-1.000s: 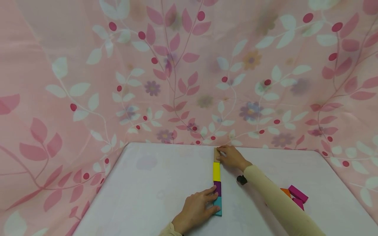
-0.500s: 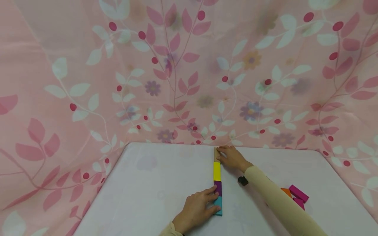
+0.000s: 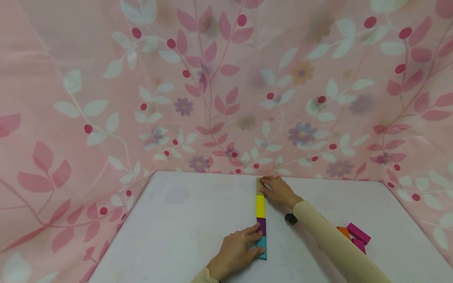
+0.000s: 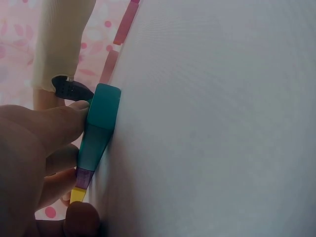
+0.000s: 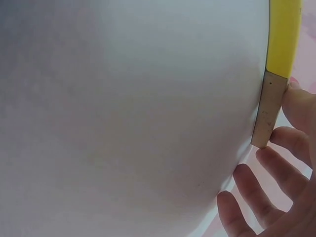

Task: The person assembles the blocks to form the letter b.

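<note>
A straight row of blocks lies on the white table: a plain wooden block (image 3: 259, 185) at the far end, then a yellow block (image 3: 260, 206), a purple block (image 3: 261, 226) and a teal block (image 3: 262, 249) nearest me. My left hand (image 3: 234, 251) rests fingertips on the purple block and its thumb on the teal one. In the right wrist view, my right hand (image 5: 291, 182) touches the wooden block (image 5: 270, 106) with thumb and forefinger; its other fingers spread past the far end. The row's blocks appear to meet end to end.
To the right, partly behind the right sleeve (image 3: 330, 236), lie an orange block (image 3: 344, 232) and magenta blocks (image 3: 359, 233). A black device (image 3: 291, 219) sits at the right wrist. A pink floral curtain (image 3: 219, 98) stands right behind the table's far edge.
</note>
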Demonstrator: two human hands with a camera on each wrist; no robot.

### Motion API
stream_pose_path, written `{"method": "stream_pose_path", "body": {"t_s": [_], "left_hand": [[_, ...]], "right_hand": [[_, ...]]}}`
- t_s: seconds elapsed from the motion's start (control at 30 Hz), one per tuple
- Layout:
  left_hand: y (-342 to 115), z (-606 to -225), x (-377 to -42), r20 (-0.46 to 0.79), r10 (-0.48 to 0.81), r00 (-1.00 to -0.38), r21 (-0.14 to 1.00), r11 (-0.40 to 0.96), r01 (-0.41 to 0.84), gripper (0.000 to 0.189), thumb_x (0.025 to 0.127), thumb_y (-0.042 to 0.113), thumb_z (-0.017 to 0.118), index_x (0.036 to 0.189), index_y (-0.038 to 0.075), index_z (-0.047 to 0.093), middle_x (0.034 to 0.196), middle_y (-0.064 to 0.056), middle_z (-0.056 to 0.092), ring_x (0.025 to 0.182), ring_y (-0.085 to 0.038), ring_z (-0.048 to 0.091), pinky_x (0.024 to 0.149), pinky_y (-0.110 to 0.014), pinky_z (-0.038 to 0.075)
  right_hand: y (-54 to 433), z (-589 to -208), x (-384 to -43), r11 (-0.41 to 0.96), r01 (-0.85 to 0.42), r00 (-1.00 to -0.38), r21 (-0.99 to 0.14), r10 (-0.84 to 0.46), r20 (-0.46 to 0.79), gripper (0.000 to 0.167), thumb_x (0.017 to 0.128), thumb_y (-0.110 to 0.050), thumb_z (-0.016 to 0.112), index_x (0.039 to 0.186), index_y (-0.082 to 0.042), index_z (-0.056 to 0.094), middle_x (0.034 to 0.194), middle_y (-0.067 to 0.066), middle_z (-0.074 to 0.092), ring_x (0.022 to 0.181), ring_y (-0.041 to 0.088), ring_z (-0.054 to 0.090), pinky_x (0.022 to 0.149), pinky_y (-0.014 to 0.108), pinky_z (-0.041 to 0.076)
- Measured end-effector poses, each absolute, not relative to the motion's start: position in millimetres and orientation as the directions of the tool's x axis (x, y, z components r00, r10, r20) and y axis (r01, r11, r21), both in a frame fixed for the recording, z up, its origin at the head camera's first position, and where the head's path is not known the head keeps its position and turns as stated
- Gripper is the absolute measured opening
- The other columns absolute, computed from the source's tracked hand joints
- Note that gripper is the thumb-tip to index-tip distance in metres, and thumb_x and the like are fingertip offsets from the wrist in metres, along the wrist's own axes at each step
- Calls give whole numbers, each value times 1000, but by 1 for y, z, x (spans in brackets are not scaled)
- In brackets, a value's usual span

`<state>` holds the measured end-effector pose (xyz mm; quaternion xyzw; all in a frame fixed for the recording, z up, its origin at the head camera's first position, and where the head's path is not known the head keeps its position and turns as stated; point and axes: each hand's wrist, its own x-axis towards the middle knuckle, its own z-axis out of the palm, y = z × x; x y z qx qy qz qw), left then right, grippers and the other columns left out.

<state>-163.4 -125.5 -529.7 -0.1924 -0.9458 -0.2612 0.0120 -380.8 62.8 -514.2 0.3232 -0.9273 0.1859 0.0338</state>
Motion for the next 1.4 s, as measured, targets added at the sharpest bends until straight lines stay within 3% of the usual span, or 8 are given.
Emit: {"method": "stream_pose_path", "body": {"t_s": [0.43,0.67,1.03,1.4], "left_hand": [[-126,-528,-164,126,360,-924,487,789,374,49,97,50,75,140,25,71,156,10,59,129,-22,69,87,-42,62],[-126,-527,-164,104,359,-928,499,788,361,50,98,50,74,141,26,71,156,12,58,130,-22,68,88,-44,62],[-126,-525,-164,89,357,-930,499,792,352,50,97,51,74,141,27,71,156,12,58,131,-22,68,90,-45,62],[-126,-526,-164,116,362,-925,486,792,370,49,98,50,74,139,24,72,156,8,59,132,-21,67,92,-43,62]], "right_hand": [[69,-519,-379,697,-615,-782,-368,-598,175,55,106,-34,64,152,-5,57,152,20,61,135,47,55,118,65,38],[76,-523,-380,672,-621,-769,-403,-623,146,66,104,-42,66,158,-10,50,157,18,56,130,44,54,110,61,45],[78,-520,-379,681,-618,-766,-393,-633,107,70,103,-46,66,159,-9,49,160,21,52,128,46,52,110,64,45],[87,-515,-372,663,-597,-759,-451,-649,50,69,107,-45,59,163,-8,42,162,21,49,140,48,48,118,68,36]]}}
